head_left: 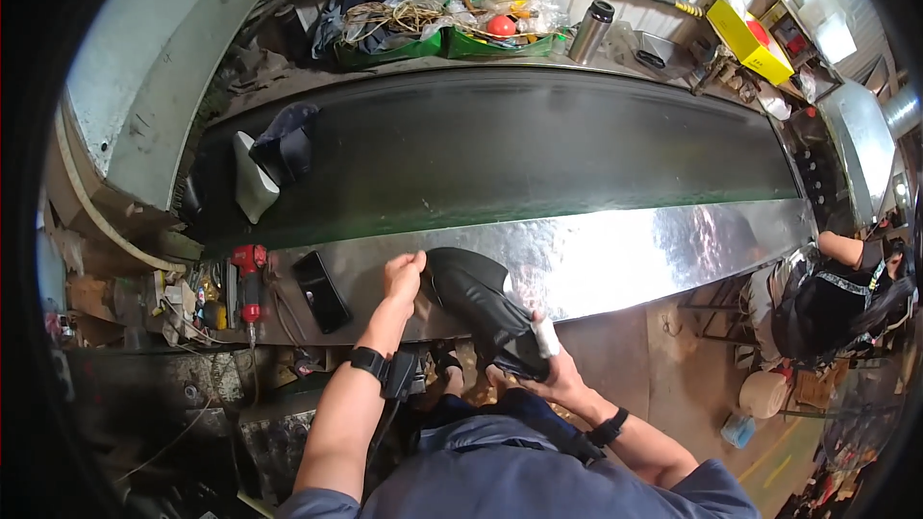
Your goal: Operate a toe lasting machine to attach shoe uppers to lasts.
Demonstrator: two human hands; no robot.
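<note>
A black boot (468, 286) hangs over the near edge of the shiny metal ledge, its rounded end up and to the left. My right hand (562, 377) grips its lower end from the right; a white wrap covers one digit. At the boot's upper left end is my left hand (403, 281), fingers curled closed against the edge. What they pinch, if anything, is too small to tell. A black phone (322, 292) lies on the metal left of my left forearm. Farther back on the dark belt sits another dark boot piece (287, 142) beside a pale foot-shaped form (254, 179).
A red power tool (250, 284) with a hose lies at the ledge's left end. Behind the belt (538, 149) stand green bins (399, 51) of scraps, a steel flask (591, 31) and a yellow box (749, 41). Another person (835, 303) sits at the right.
</note>
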